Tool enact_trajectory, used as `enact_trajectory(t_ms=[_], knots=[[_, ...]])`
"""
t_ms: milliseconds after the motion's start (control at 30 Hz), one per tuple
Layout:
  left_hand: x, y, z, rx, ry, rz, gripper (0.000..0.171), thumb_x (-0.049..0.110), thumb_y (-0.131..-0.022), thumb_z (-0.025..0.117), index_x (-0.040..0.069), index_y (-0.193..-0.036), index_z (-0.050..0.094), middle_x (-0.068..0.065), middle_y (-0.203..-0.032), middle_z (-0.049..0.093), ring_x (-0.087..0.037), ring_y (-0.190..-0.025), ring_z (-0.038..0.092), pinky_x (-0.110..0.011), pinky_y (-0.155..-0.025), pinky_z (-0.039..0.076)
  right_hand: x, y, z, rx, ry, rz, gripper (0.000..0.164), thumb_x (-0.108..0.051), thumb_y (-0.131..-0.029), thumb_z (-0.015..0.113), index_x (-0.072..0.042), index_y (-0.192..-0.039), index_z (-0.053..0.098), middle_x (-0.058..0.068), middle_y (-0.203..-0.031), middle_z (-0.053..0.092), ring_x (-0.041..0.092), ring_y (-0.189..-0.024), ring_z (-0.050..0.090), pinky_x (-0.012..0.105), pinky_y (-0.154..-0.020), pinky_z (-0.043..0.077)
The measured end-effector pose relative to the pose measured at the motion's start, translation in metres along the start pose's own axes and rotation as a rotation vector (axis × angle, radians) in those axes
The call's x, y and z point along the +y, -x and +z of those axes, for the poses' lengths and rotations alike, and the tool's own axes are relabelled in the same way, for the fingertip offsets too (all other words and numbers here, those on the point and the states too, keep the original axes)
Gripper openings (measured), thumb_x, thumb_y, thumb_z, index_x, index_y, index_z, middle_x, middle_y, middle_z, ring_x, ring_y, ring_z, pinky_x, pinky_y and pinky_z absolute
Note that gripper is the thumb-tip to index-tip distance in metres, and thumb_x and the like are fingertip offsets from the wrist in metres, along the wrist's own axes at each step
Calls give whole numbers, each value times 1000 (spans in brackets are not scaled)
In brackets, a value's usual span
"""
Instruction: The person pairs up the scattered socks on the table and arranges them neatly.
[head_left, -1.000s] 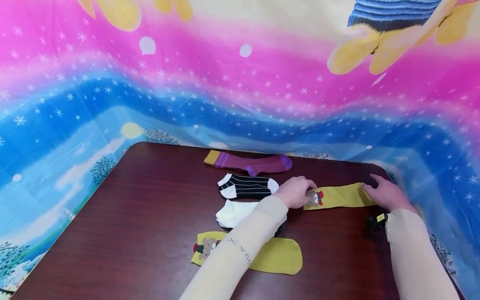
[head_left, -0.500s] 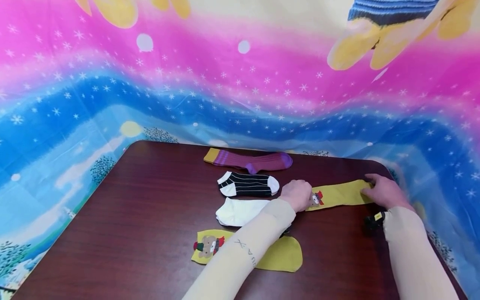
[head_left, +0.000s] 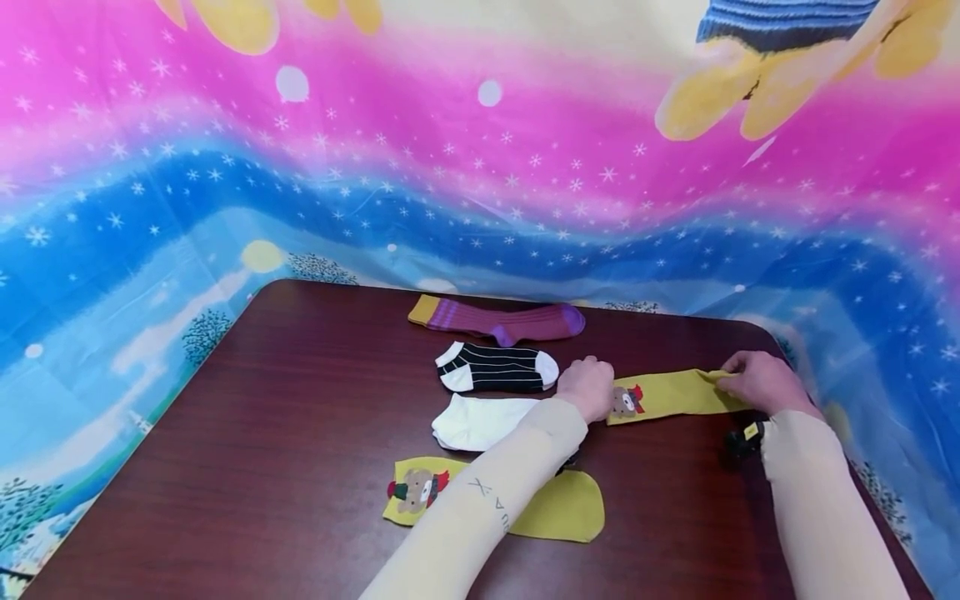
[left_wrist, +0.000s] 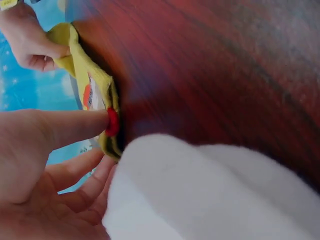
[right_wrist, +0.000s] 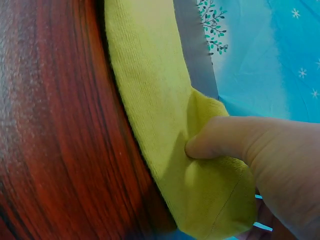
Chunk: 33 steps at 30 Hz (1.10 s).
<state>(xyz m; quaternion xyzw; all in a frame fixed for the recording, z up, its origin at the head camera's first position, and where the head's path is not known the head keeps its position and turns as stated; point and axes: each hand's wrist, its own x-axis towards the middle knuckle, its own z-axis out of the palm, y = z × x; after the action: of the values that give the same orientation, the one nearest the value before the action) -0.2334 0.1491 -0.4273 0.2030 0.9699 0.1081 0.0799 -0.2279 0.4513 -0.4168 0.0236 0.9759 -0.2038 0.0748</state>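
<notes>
A yellow sock [head_left: 667,395] with a bear picture near its cuff lies stretched between my two hands at the right of the table. My left hand [head_left: 587,388] pinches its cuff end; in the left wrist view the thumb [left_wrist: 80,125] lies over the red part of the cuff. At the toe end, my right hand [head_left: 767,383] grips the fabric, and the right wrist view shows the thumb [right_wrist: 215,140] pushing a fold into it. The fingers beneath the toe are mostly hidden. Beside my left hand is a white sock [left_wrist: 170,190].
Left of my hands lie a purple sock [head_left: 502,323], a black striped sock pair [head_left: 498,369] and the white sock. Nearer me is another yellow bear sock [head_left: 555,508], partly covered by my left forearm. A patterned cloth [head_left: 465,217] hangs behind the brown table [head_left: 300,400].
My right fingers have closed on the toe end and lifted a fold in it. The left hand first moved slightly right over the cuff, then slightly back left.
</notes>
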Motion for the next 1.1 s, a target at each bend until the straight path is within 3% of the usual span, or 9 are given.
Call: enact_trajectory(t_ms=[167,367,533,633,733,867,933,1000,1100], knots=[[-5,-6,2,-39,58,-37,25,45,-97,66,21,-96,75,3,-111,65,-17,-100,59,-31,-81,52,-1,2,0,0,-5,14,33,-31,-93,73,-2,-94,57,7,-75,53,28,-73,52,37,-60,43],[-5,-5,3,-34,62,-54,27,48,-95,67,21,-91,74,2,-113,61,-17,-100,58,-32,-84,52,-1,2,2,6,-5,18,35,-32,-93,72,-4,-90,52,5,-68,45,26,-68,49,37,-58,39],[-4,-6,3,-64,99,-63,35,42,-94,72,21,-67,65,7,-83,62,-14,-83,59,-31,-80,50,-2,6,4,14,-18,17,35,-31,-95,71,-4,-89,51,5,-67,43,26,-66,48,37,-58,39],[-4,-5,4,-75,109,-48,39,32,-95,72,19,-62,56,7,-65,54,-12,-73,57,-31,-74,48,-1,8,5,17,-21,21,34,-32,-96,70,-3,-92,53,5,-68,46,26,-67,48,37,-58,39],[-5,-2,6,-32,101,-9,31,23,-93,72,20,-66,57,8,-65,52,-11,-70,57,-31,-68,48,2,9,5,19,-10,27,39,-35,-95,71,1,-99,57,10,-74,52,29,-71,51,39,-61,42],[-3,4,7,55,41,74,24,28,-91,76,23,-70,64,10,-71,58,-7,-71,57,-28,-63,49,6,11,2,31,44,23,64,-42,-93,72,14,-120,57,35,-104,61,45,-88,57,51,-70,50],[-3,6,7,73,27,103,28,34,-90,78,22,-68,65,10,-69,59,-6,-68,54,-27,-61,48,7,12,0,37,62,17,71,-45,-92,72,17,-123,56,35,-106,62,47,-91,57,53,-70,50],[-3,7,5,72,48,106,28,37,-88,80,23,-69,65,12,-70,58,-5,-67,53,-26,-61,47,8,12,-1,36,68,20,64,-49,-91,72,12,-112,62,27,-90,63,41,-83,58,48,-66,48],[-4,8,2,43,124,98,25,39,-85,83,23,-74,68,14,-72,59,-4,-66,53,-24,-60,46,7,13,-2,29,64,27,53,-51,-92,71,1,-88,62,7,-67,51,30,-70,53,40,-59,41]])
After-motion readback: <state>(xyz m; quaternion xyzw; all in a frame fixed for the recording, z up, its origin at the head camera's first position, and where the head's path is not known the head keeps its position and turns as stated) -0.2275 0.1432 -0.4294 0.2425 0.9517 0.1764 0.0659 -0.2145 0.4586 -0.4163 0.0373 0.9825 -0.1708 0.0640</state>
